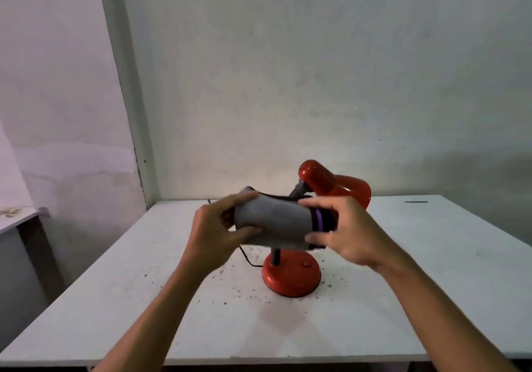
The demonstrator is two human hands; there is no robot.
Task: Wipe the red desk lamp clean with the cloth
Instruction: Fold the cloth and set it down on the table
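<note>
The red desk lamp [292, 273] stands on the white table [144, 299], its round base near the middle and its shade tilted toward the back right. A grey cloth [276, 219] with a purple and black band at its right end is stretched in the air in front of the lamp's neck. My left hand [218, 233] grips the cloth's left end. My right hand [342, 227] grips the banded right end. The cloth hides most of the neck; I cannot tell whether it touches the lamp.
A thin black cord [247, 258] runs from the lamp's base toward the table's back left. Dark specks dot the tabletop around the base. Walls close off the back and left. A second white surface [17, 216] sits at the far left.
</note>
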